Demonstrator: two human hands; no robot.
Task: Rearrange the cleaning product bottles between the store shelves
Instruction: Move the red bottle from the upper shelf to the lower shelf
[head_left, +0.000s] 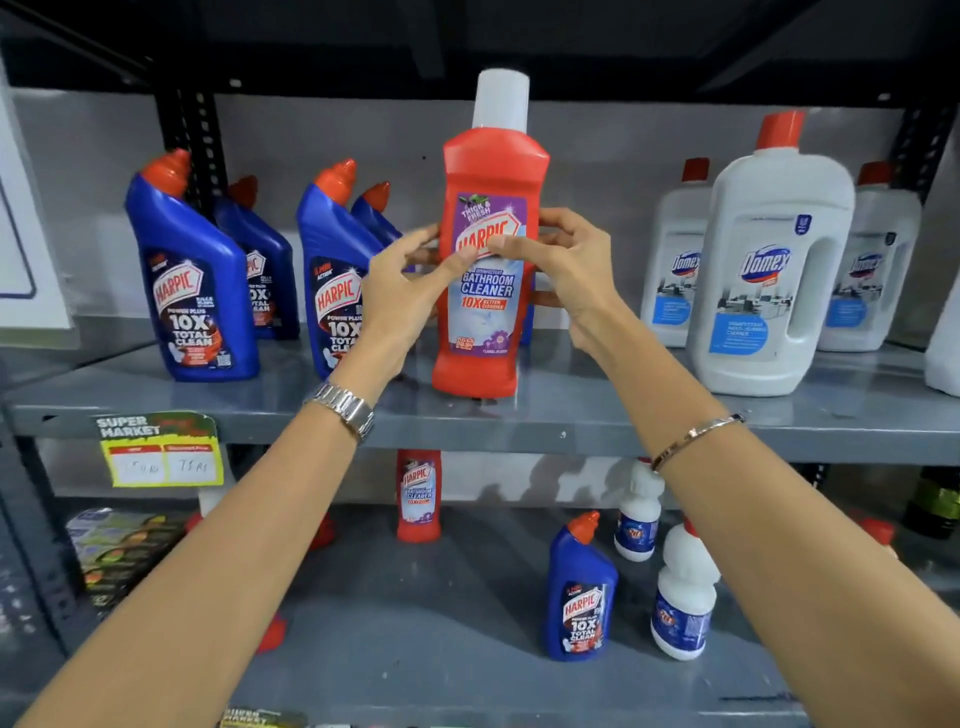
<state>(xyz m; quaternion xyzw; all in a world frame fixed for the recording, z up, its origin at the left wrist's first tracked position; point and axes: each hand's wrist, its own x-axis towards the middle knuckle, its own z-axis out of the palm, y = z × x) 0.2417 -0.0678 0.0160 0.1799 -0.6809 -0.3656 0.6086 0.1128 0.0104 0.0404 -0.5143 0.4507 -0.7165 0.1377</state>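
Two hands, left hand (410, 283) and right hand (566, 265), are closed around red Harpic bottle (488, 322) on upper shelf (597, 415); blue bottle (332, 270) at 9 o'clock risks being toppled.

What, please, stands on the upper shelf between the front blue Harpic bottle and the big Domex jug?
In the head view, the red Harpic Bathroom Cleaner bottle, gripped by the left hand and right hand.
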